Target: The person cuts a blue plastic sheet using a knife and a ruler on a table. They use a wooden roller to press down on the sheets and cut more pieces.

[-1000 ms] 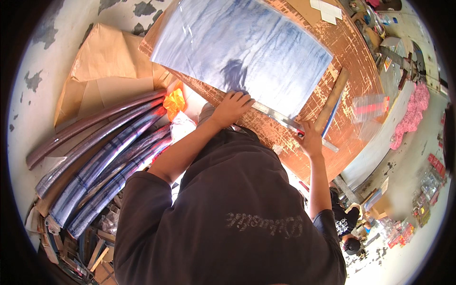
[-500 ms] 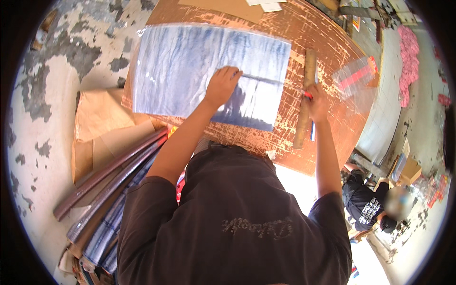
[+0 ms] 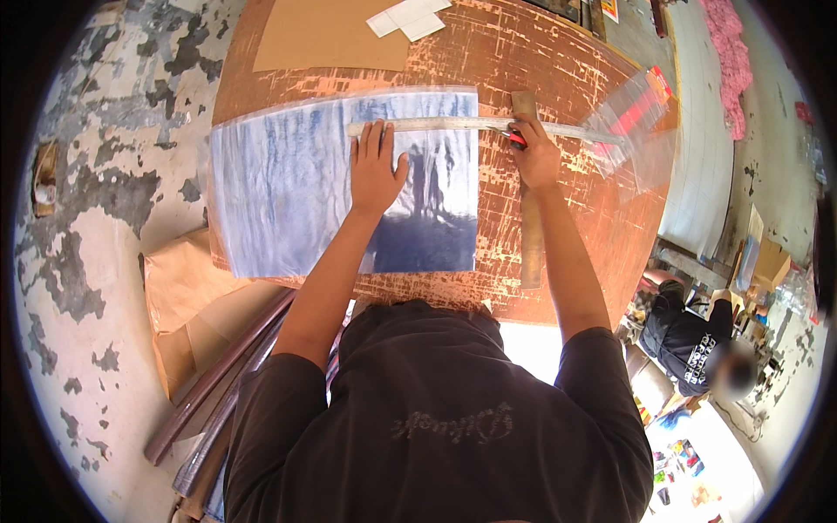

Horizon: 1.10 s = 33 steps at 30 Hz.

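A glossy blue-and-white patterned sheet (image 3: pixel 288 183) lies flat on the worn brown table (image 3: pixel 602 253). Across its upper right part runs a long metal ruler (image 3: pixel 436 124), which reaches past the sheet's right edge. My left hand (image 3: pixel 377 174) is flat with fingers spread, its fingertips at the ruler's left end. Just beyond the sheet's right edge, my right hand (image 3: pixel 536 157) grips a red-and-black utility knife (image 3: pixel 518 138) beside the ruler. Beneath that hand a brown wooden strip (image 3: pixel 531 235) lies crosswise to the ruler.
Brown cardboard (image 3: pixel 331 35) and white cards (image 3: pixel 410 17) lie at the table's far side. Clear plastic sleeves (image 3: pixel 641 122) sit at the right. Rolled sheets (image 3: pixel 218 375) and brown paper (image 3: pixel 187 279) stand left. A person (image 3: pixel 684 336) works at the far right.
The ruler has turned from a thin edge-on line to lying broad across the sheet. My left hand has gone from gripping it to spread flat. The view has shifted.
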Tool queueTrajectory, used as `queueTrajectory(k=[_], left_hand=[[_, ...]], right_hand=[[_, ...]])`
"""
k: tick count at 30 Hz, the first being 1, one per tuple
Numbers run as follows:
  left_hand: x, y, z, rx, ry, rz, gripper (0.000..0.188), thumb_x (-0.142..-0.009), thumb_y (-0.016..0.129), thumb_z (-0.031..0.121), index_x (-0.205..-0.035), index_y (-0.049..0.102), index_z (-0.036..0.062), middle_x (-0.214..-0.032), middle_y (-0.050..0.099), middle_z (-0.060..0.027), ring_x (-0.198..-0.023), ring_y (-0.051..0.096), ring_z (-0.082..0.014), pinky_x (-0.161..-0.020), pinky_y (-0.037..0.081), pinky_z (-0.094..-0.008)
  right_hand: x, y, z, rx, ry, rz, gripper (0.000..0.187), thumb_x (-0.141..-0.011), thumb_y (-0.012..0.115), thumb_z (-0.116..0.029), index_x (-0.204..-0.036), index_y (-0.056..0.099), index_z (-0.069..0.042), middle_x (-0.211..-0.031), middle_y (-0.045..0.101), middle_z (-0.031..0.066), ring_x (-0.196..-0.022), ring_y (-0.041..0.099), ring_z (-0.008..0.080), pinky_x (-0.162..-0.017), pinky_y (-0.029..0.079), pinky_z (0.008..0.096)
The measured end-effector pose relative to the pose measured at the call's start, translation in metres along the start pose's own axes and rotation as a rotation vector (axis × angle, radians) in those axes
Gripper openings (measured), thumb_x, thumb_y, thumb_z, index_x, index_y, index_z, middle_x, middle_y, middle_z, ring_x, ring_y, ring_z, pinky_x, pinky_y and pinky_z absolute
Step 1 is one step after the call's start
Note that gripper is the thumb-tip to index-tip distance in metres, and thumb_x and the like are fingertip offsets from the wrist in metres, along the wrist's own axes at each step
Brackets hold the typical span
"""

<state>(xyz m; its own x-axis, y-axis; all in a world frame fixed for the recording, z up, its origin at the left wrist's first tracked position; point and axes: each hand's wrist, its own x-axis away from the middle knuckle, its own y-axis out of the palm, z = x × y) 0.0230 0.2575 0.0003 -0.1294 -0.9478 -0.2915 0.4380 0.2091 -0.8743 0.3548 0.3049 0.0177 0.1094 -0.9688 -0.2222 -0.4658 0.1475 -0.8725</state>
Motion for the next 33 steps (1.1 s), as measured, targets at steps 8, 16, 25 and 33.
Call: queueTrajectory(k=[8, 16, 25, 33], left_hand=[[0.001, 0.004, -0.001, -0.015, -0.078, 0.001, 0.066, -0.097, 0.065, 0.038, -0.156, 0.051, 0.0109, -0.161, 0.040, -0.0263, -0.153, 0.032, -0.0487, -0.125, 0.024, -0.0652], [0.000, 0.002, 0.001, -0.012, -0.121, -0.004, 0.066, -0.098, 0.063, 0.040, -0.155, 0.051, 0.0089, -0.164, 0.036, -0.0266, -0.156, 0.027, -0.0494, -0.127, 0.020, -0.0655], [0.002, 0.002, -0.008, -0.056, -0.182, 0.010, 0.068, -0.100, 0.061, 0.043, -0.157, 0.048, 0.0088, -0.166, 0.031, -0.0275, -0.157, 0.021, -0.0521, -0.127, 0.016, -0.0675], [0.001, 0.000, -0.005, -0.043, -0.189, 0.000, 0.066, -0.100, 0.064, 0.040, -0.156, 0.048, 0.0099, -0.167, 0.030, -0.0264, -0.158, 0.021, -0.0514, -0.127, 0.018, -0.0672]], right_hand=[[0.002, 0.006, -0.007, -0.018, -0.006, 0.055, 0.042, -0.074, 0.083, -0.006, -0.114, 0.074, -0.016, -0.132, 0.070, -0.0046, -0.097, 0.075, 0.0268, -0.079, 0.062, 0.0393], [0.000, 0.005, -0.012, -0.029, 0.005, 0.014, 0.039, -0.076, 0.082, -0.006, -0.113, 0.076, -0.017, -0.132, 0.071, -0.0046, -0.096, 0.075, 0.0264, -0.080, 0.062, 0.0390], [-0.004, 0.011, -0.022, -0.022, -0.048, 0.032, 0.038, -0.078, 0.079, -0.004, -0.114, 0.076, -0.017, -0.130, 0.072, -0.0046, -0.094, 0.075, 0.0261, -0.079, 0.062, 0.0387], [-0.006, 0.011, -0.019, -0.037, -0.055, 0.041, 0.039, -0.077, 0.077, -0.001, -0.113, 0.077, -0.016, -0.129, 0.072, -0.0040, -0.091, 0.075, 0.0266, -0.077, 0.062, 0.0382]])
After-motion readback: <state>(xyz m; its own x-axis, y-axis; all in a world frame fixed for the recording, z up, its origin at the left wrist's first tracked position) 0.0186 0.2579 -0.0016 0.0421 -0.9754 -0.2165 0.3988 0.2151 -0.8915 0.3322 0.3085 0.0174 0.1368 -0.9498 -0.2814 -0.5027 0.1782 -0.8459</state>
